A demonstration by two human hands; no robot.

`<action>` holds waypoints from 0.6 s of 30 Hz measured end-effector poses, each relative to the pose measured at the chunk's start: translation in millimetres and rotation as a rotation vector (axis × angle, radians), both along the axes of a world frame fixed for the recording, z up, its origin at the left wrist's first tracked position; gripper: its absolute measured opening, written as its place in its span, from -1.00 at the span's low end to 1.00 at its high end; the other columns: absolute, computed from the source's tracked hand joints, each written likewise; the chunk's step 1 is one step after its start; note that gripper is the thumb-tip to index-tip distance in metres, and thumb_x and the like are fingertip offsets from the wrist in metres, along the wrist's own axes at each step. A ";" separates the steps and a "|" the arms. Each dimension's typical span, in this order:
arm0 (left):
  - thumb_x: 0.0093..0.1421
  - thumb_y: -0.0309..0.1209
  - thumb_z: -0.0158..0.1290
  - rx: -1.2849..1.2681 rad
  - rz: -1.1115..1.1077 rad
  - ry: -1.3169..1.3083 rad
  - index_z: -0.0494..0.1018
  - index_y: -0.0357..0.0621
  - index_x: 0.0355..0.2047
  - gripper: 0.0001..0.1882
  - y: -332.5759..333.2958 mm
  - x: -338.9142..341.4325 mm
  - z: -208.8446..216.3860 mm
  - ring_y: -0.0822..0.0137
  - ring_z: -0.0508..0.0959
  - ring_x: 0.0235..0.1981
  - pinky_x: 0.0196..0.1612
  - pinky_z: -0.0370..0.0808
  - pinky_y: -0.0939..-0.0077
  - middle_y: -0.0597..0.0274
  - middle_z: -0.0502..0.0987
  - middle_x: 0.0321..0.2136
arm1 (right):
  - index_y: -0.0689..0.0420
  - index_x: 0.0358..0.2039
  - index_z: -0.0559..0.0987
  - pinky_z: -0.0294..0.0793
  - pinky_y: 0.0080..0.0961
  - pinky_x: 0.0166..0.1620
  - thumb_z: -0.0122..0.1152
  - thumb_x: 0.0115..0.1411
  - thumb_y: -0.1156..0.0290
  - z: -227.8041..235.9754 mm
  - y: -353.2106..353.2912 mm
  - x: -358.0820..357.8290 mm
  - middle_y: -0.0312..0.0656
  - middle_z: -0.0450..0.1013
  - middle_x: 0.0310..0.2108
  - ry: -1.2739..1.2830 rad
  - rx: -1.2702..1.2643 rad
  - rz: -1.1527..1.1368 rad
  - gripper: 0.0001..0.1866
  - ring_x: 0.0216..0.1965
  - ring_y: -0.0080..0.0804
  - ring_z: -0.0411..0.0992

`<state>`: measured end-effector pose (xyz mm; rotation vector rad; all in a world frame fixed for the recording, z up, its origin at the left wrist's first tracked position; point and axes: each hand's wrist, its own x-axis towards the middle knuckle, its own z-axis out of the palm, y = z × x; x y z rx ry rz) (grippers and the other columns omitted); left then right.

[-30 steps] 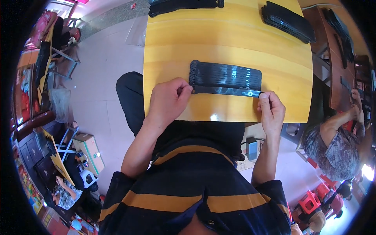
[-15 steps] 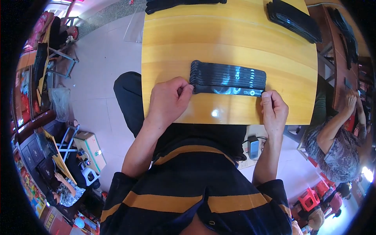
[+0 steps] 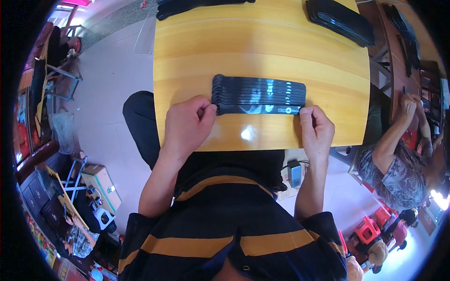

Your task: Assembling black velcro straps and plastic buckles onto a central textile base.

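In front of me, a fanned row of flat black straps (image 3: 253, 91) lies on the yellow wooden table (image 3: 197, 56). Each strap has a rounded left end and a shiny middle, with a pale mark near the right end. My left hand (image 3: 187, 124) is closed in a pinch at the left end of the nearest strap. At that strap's right end, my right hand (image 3: 318, 129) pinches the corner between thumb and forefinger. The fingertips partly hide both ends.
A black stack of straps (image 3: 340, 22) sits at the table's far right, and another dark bundle (image 3: 201, 6) at the far left edge. A co-worker (image 3: 398, 164) sits to the right at a brown table. A box with a dark device (image 3: 294, 173) stands below the near edge.
The whole view has shifted slightly, so table and hands appear farther left. Both hands keep their pinch, and the nearest strap lies more in line with the row.
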<state>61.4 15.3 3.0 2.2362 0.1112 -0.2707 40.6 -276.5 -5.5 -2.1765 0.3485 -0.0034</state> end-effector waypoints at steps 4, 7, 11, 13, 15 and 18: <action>0.21 -0.40 0.18 0.021 0.000 0.021 0.56 -0.23 -0.44 -0.85 -0.8 0.4 2.8 0.21 0.52 -0.66 -0.50 0.43 0.37 0.09 0.54 -0.66 | 0.23 -0.41 0.57 0.26 -0.61 -0.47 0.23 0.34 0.38 2.1 0.3 -0.5 -0.37 0.30 -0.65 0.006 -0.014 -0.003 -0.78 -0.56 -0.67 0.21; 0.21 -0.40 0.17 0.003 -0.005 -0.005 0.56 -0.23 -0.44 -0.85 -1.9 0.2 0.7 0.18 0.53 -0.65 -0.50 0.43 0.36 0.08 0.54 -0.66 | 0.23 -0.39 0.55 0.16 -0.68 -0.46 0.21 0.37 0.38 0.8 -2.0 -2.4 -0.49 0.25 -0.61 0.020 0.003 0.015 -0.79 -0.52 -0.73 0.15; 0.21 -0.39 0.17 0.031 -0.023 0.007 0.56 -0.23 -0.44 -0.84 -1.0 0.8 2.4 0.15 0.54 -0.65 -0.50 0.44 0.34 0.07 0.54 -0.65 | 0.23 -0.40 0.56 0.16 -0.67 -0.46 0.21 0.36 0.39 1.7 -1.6 -2.2 -0.49 0.25 -0.61 0.003 -0.038 0.017 -0.79 -0.52 -0.73 0.14; 0.21 -0.39 0.17 0.023 -0.018 -0.024 0.56 -0.23 -0.45 -0.84 -0.5 -0.3 0.5 0.13 0.55 -0.63 -0.49 0.45 0.32 0.07 0.55 -0.65 | 0.24 -0.41 0.56 0.16 -0.67 -0.46 0.21 0.35 0.38 1.6 -1.1 -2.3 -0.48 0.25 -0.62 0.006 -0.035 0.012 -0.78 -0.52 -0.73 0.14; 0.21 -0.39 0.18 0.024 -0.023 -0.032 0.56 -0.23 -0.46 -0.84 0.0 0.4 0.3 0.13 0.56 -0.63 -0.49 0.45 0.32 0.07 0.55 -0.65 | 0.24 -0.41 0.56 0.16 -0.67 -0.46 0.21 0.35 0.38 0.8 -1.0 -2.0 -0.48 0.25 -0.62 -0.007 -0.036 0.012 -0.78 -0.53 -0.73 0.14; 0.21 -0.39 0.18 0.026 -0.029 -0.046 0.56 -0.22 -0.46 -0.83 0.8 0.5 0.3 0.13 0.57 -0.63 -0.49 0.46 0.32 0.06 0.55 -0.65 | 0.25 -0.42 0.56 0.15 -0.67 -0.47 0.21 0.35 0.38 0.2 0.1 -1.2 -0.49 0.25 -0.63 -0.019 -0.045 0.015 -0.77 -0.54 -0.73 0.14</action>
